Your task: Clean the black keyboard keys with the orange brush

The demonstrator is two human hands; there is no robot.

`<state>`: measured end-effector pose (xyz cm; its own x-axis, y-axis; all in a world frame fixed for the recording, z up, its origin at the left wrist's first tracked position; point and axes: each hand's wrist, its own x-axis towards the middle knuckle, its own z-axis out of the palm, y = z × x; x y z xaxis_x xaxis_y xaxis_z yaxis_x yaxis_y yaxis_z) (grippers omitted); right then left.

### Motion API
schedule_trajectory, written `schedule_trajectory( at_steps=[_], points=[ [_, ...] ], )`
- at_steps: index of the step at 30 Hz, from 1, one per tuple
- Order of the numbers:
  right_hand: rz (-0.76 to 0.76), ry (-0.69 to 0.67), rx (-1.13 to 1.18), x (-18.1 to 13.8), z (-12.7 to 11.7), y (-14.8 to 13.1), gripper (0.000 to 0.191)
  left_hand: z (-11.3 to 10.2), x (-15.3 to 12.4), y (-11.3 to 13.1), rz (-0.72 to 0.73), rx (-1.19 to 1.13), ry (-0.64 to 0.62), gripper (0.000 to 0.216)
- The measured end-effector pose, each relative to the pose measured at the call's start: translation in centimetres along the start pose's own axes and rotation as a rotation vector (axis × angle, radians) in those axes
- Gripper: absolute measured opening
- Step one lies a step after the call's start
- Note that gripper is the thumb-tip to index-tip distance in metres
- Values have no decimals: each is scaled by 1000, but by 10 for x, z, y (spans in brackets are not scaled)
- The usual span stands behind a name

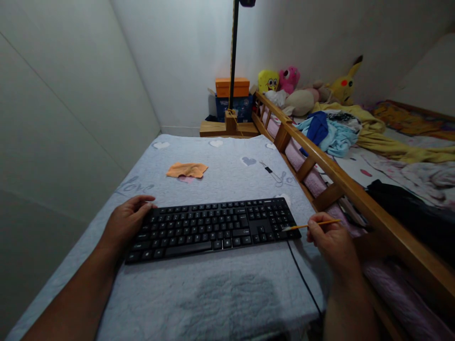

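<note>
A black keyboard [213,228] lies across the blue-grey cloth-covered table [220,293]. My left hand [125,222] rests curled round the keyboard's left end, fingers over its top corner. My right hand [330,242] is closed in a pinch on a thin orange brush [313,225] whose tip points at the keyboard's right edge. The keyboard's black cable [302,279] runs off the table's front right.
An orange cloth [186,169] lies on the table beyond the keyboard. A small tool [270,171] lies at the far right. A black pole on a wooden base [231,121] stands behind. A wooden bed rail [341,177] borders the right, with clothes and plush toys [302,90].
</note>
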<state>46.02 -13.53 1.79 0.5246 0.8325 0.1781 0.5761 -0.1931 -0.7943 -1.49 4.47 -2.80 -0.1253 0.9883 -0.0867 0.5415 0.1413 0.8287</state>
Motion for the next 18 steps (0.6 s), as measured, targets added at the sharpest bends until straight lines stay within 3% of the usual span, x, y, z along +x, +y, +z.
schedule_trajectory(
  at_steps=[14,18],
  points=[
    [-74,144,-169,2,-11,-5,21,0,-3,9,9,50,12,42],
    [-48,165,-73,-1,-15,-1,14,0,-4,11,6,35,19,42]
  ],
)
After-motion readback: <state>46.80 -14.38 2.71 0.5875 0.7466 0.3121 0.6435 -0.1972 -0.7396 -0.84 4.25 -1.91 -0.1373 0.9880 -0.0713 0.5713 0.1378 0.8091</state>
